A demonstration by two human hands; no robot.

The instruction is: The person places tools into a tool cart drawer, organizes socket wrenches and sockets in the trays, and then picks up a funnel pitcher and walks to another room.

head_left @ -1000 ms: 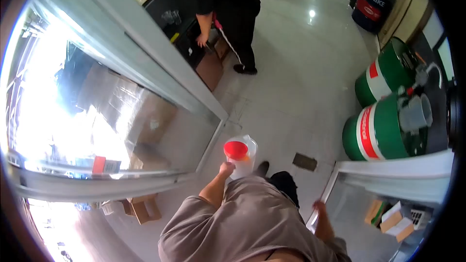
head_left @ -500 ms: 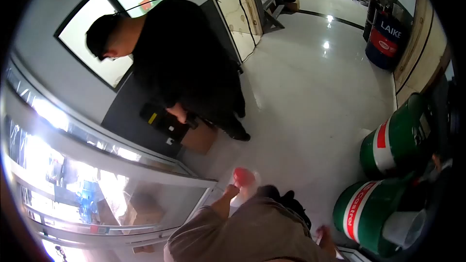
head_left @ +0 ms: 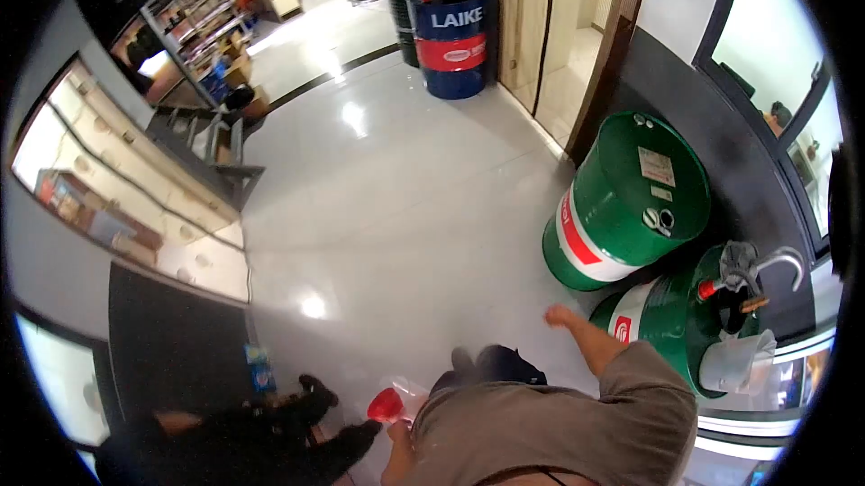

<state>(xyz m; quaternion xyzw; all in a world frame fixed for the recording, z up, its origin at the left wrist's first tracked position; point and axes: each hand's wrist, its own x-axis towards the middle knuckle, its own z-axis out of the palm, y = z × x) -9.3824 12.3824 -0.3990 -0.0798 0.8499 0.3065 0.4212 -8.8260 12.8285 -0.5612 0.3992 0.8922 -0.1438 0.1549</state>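
Observation:
Low in the head view, my left hand (head_left: 398, 432) is closed at the narrow end of a red funnel (head_left: 386, 405). A clear plastic container (head_left: 411, 389) shows just beside the funnel, partly hidden by my body; whether my fingers hold it too, I cannot tell. My right hand (head_left: 560, 317) hangs out to the right, empty, its fingers loosely apart. Nearest to it are a green drum (head_left: 577, 247) with a white and red band and a second green drum (head_left: 662, 328). On the second drum are a pump with a curved grey spout (head_left: 782, 259) and a translucent jug (head_left: 734, 364).
A person in black (head_left: 243, 441) is at the lower left, close to the funnel. Ahead stretches a shiny grey floor (head_left: 387, 207). A blue and red drum (head_left: 450, 49) stands at the back beside a doorway (head_left: 572, 45). Dark metal steps (head_left: 221, 148) are at the left.
My view has swung to the right, so the green drums now stand nearer the middle and the person in black is at the lower left. My right arm has come up and outward.

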